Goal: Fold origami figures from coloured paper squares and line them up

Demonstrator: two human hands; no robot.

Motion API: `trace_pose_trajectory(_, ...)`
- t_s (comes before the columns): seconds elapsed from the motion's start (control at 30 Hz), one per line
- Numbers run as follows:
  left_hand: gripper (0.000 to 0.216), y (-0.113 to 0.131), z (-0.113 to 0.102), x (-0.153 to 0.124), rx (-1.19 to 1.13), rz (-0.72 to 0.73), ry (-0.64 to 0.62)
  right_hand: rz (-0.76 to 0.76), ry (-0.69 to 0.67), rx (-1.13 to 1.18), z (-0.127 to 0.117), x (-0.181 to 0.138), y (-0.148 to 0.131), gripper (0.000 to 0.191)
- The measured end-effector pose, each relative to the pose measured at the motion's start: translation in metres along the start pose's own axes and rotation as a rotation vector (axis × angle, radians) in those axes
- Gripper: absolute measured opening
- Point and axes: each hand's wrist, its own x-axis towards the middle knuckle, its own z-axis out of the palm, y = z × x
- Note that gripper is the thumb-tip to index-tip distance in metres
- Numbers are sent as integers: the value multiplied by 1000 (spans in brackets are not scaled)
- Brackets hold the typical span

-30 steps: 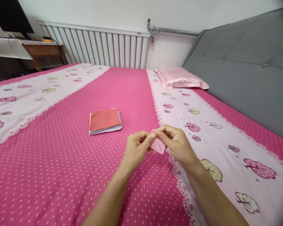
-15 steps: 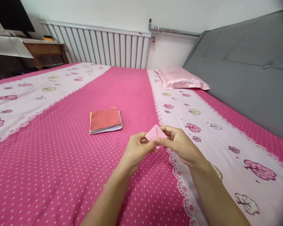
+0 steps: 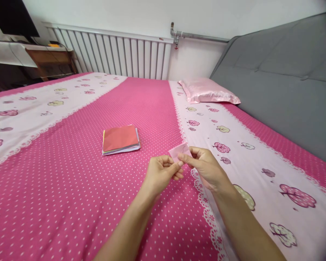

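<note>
A small folded piece of pink paper is held up above the bed between both hands. My left hand pinches its lower edge, thumb against the paper and the other fingers curled. My right hand grips it from the right, its thumb lying across the front. The fingers behind the paper are partly hidden. To the left, apart from both hands, a stack of coloured paper lies on the bed with a red sheet on top.
The bed is spread with a pink dotted sheet. A pink satin pillow rests by the grey headboard. Along the back wall runs a white radiator. At the far left stands a desk with a dark monitor.
The pink paper has turned in my fingers, from standing point-up like a diamond to lying with a straight edge on top. My right thumb now lies higher across it.
</note>
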Motion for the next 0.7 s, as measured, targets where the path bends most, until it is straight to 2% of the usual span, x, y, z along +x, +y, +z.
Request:
trace_pose_trajectory(0.33, 21, 2, 1, -3, -46, -15, -67, -68, 99, -28, 3, 3, 7, 32)
trace_pose_trajectory(0.57, 21, 0, 1, -2, -17, -9, -78, -65, -7, 18, 4, 2, 3, 25)
trace_pose_trajectory(0.7, 23, 0, 3, -2, 42, 23, -82, -98, 70, 24, 4, 2, 3, 28)
